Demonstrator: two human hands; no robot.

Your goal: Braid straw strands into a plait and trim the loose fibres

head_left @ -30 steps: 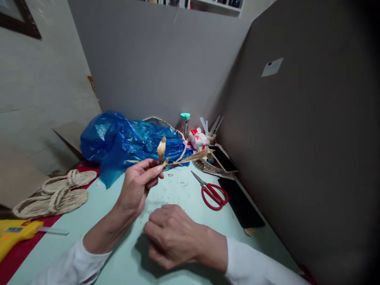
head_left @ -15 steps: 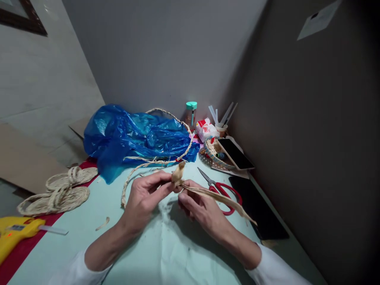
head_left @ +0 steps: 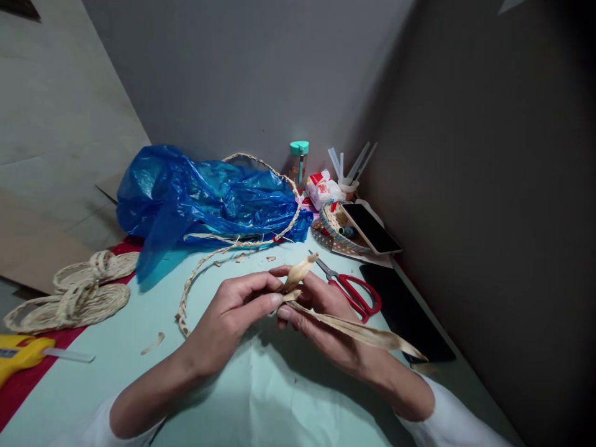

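My left hand (head_left: 235, 310) and my right hand (head_left: 321, 316) meet over the pale green table (head_left: 223, 397), both pinching a tan dried leaf strip (head_left: 367, 334). One folded end of the strip sticks up between my fingertips, and the long tail trails to the right across my right wrist. A braided straw cord (head_left: 205, 264) curves on the table just beyond my hands, running up over a blue plastic bag (head_left: 195, 202).
Red-handled scissors (head_left: 354, 292) lie right of my hands beside a black phone (head_left: 405, 310). A small woven basket (head_left: 333, 226) with another phone, a green-capped jar (head_left: 298, 162) and a packet stand at the back. Straw coils (head_left: 74, 292) and a yellow glue gun (head_left: 21, 354) lie left.
My right hand rose from the table and joined my left hand on the strip. Both hands came down nearer the table, and the strip's tail now trails right.
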